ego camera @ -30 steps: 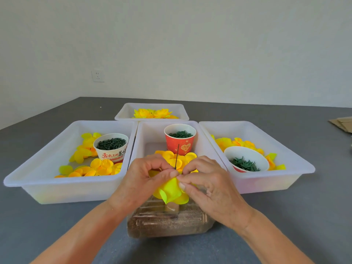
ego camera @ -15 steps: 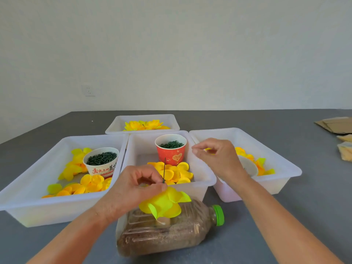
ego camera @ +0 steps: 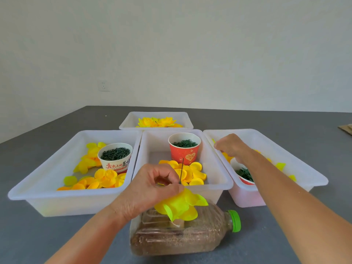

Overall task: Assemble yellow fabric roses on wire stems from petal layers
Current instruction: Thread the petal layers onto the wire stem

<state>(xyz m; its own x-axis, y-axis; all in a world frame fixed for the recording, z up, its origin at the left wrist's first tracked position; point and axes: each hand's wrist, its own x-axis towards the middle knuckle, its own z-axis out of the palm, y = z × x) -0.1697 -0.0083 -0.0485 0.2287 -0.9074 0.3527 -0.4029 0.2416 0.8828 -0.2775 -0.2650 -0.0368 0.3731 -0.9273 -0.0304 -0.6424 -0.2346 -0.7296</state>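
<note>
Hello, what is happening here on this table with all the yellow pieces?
A person is putting together a yellow fabric flower. The left hand pinches a thin wire stem with yellow-green petal layers on it, above a plastic bottle lying on its side. The right hand reaches into the right tray, where more yellow petals lie; whether it holds one cannot be seen. Finished flowers sit in the far tray.

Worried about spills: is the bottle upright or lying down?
Lying on its side: the bottle rests lengthwise on the table, green cap pointing right.
</note>
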